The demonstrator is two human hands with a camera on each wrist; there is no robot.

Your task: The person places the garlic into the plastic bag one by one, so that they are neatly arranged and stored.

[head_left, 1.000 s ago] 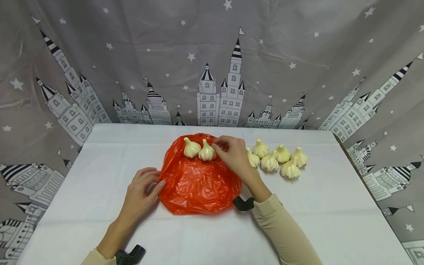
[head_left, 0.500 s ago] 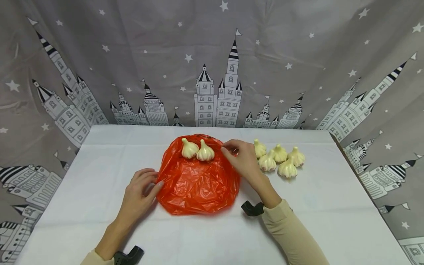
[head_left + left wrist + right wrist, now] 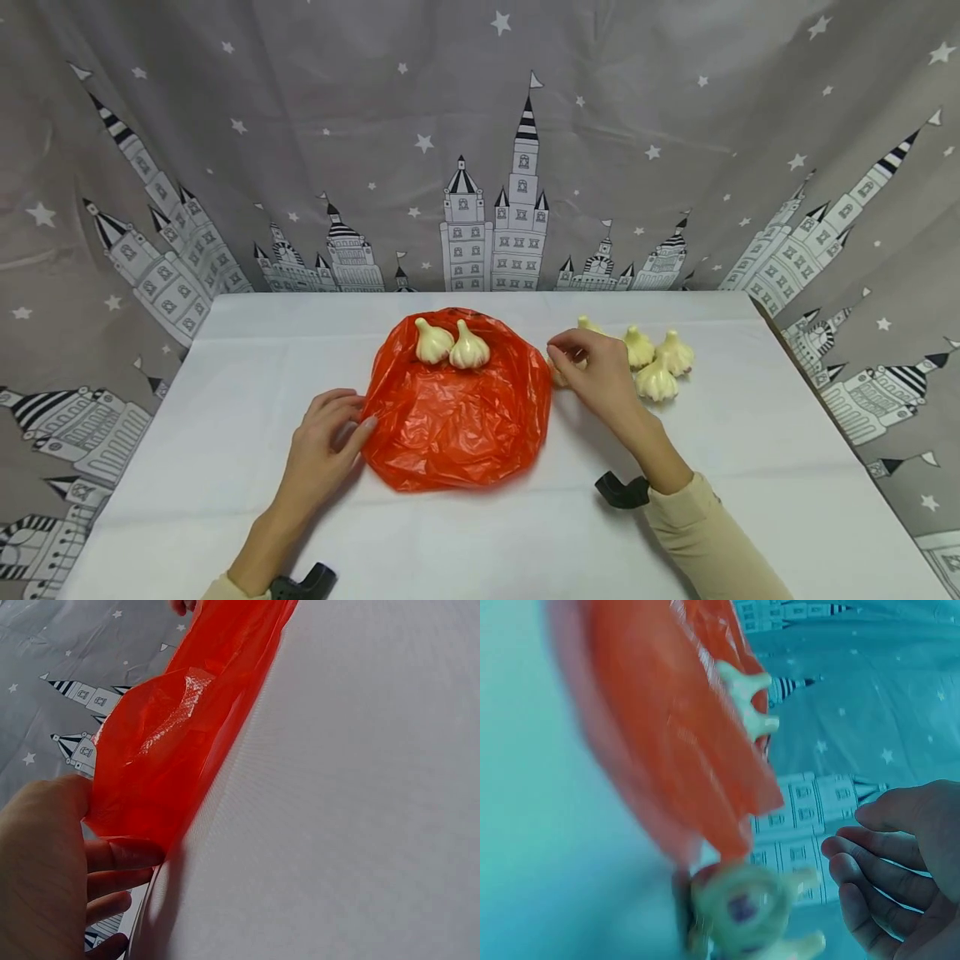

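Note:
A red plastic bag [image 3: 461,429] lies mouth-up on the white table, its rim spread wide. Inside, near the far rim, two garlic bulbs [image 3: 469,348] sit side by side. My left hand [image 3: 318,450] pinches the bag's left edge between thumb and fingers; the left wrist view shows the film [image 3: 161,750] caught there. To the right of the bag, my right hand [image 3: 603,375] hovers over the garlic pile, fingers loosely curled and holding nothing. Several bulbs [image 3: 657,382] make up this pile, some partly hidden behind the hand. One blurred bulb [image 3: 742,907] shows below the fingers in the right wrist view.
A white cloth [image 3: 465,542] covers the table, whose right edge [image 3: 810,379] slants toward the front. Behind hangs a grey curtain [image 3: 337,92] printed with castles and stars. Each wrist wears a black camera mount [image 3: 622,492].
My right hand has moved right, from beside the bulbs in the bag to above the pile outside it. The left hand keeps its place at the bag's edge.

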